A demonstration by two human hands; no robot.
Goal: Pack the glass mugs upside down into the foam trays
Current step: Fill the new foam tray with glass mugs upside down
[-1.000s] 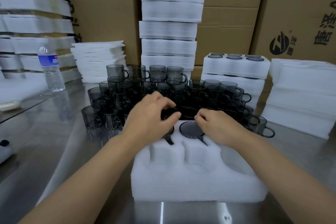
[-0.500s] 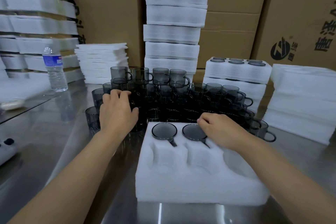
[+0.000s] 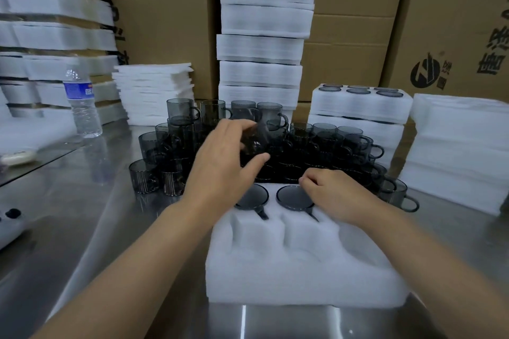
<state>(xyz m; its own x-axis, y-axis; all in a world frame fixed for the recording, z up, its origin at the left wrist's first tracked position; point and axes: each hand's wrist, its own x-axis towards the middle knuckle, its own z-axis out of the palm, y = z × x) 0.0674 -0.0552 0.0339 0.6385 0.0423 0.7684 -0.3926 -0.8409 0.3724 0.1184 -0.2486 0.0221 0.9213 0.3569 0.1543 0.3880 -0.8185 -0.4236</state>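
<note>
Mugs (image 3: 294, 197) packed: two, base up, in back row of tray (image 3: 303, 270); front row unfilled
Left hand (image 3: 220, 170) grasps a third mug (image 3: 254, 140), blurred, above the loose stock (image 3: 330, 143) behind the tray; right hand (image 3: 336, 195) rests curled at the tray's back right, grip undetermined; judged early, many mugs remain unpacked

Smoky grey glass mugs and one white foam tray (image 3: 303, 264)
Two upside-down mugs (image 3: 252, 197) sit side by side in the far row of the foam tray, bases up, handles pointing to its near side. Its near pockets show bare foam. The left hand (image 3: 220, 170) grips one tilted mug (image 3: 254, 140) above the tray's far edge. Just behind the tray, many upright mugs (image 3: 325, 143) stand stacked.
</note>
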